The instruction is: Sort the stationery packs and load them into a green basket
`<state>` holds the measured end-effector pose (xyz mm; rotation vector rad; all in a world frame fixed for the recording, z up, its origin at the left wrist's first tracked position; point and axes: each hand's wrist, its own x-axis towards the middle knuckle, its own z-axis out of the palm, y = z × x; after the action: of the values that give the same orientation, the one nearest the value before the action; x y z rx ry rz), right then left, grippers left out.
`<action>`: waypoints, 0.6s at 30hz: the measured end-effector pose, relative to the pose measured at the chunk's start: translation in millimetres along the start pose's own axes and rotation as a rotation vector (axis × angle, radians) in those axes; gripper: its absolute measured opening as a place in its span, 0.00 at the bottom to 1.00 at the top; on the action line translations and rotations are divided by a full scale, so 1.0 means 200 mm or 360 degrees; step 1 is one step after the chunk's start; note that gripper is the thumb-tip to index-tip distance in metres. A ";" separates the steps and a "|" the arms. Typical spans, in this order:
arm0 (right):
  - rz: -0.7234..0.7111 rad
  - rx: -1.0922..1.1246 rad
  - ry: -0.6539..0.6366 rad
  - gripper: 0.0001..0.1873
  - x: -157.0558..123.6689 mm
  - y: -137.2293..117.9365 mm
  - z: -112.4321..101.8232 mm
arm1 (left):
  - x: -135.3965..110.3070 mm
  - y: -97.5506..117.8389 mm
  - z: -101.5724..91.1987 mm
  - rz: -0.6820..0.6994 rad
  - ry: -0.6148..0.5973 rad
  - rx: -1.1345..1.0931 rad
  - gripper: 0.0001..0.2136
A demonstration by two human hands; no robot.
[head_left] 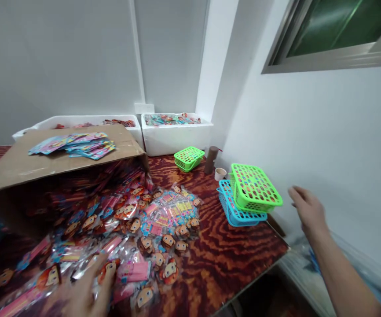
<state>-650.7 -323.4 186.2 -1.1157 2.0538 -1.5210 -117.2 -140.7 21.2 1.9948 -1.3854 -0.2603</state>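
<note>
- Left hand (85,293), blurred, fingers spread flat on heaped clear-plastic packets of cartoon-face toys (164,220), 6 o'clock on tabletop (230,259).
- Packets' long axes mixed, no single heading.
- Right hand (307,211), fingers released, empty, 3 o'clock, beside tilted green plastic basket (254,187).

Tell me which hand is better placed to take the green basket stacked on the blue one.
Probably the right hand: it hovers open beside the green basket. The left hand rests on the packets, farther away.
</note>
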 end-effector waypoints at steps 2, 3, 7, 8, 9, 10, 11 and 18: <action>0.0243 0.0084 -0.0349 0.19 0.15 0.02 0.04 | -0.09 0.30 0.16 0.0406 -0.0243 -0.0064 0.21; 0.0328 0.0120 -0.0487 0.18 0.19 0.03 0.07 | -0.12 0.43 0.24 0.0676 -0.0398 0.0012 0.20; 0.0534 0.0261 -0.0775 0.16 0.22 0.06 0.17 | -0.01 0.75 0.49 0.1236 -0.0511 0.0428 0.25; 0.0540 0.0289 -0.0793 0.15 0.21 0.06 0.18 | 0.04 0.77 0.53 0.1255 -0.0492 0.0507 0.26; 0.0532 0.0317 -0.0792 0.14 0.20 0.06 0.18 | 0.10 0.76 0.56 0.1269 -0.0489 0.0568 0.26; 0.0515 0.0345 -0.0771 0.13 0.20 0.05 0.19 | 0.16 0.75 0.58 0.1279 -0.0492 0.0613 0.25; 0.0494 0.0371 -0.0732 0.12 0.19 0.05 0.20 | 0.21 0.73 0.59 0.1293 -0.0500 0.0644 0.24; 0.0379 0.0512 -0.0464 0.09 0.19 0.00 0.10 | 0.42 0.64 0.59 0.1430 -0.0514 0.0608 0.21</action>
<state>-660.8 -366.1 186.2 -0.8751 1.6143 -1.4123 -239.2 -290.2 31.3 1.4219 -2.5292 0.1133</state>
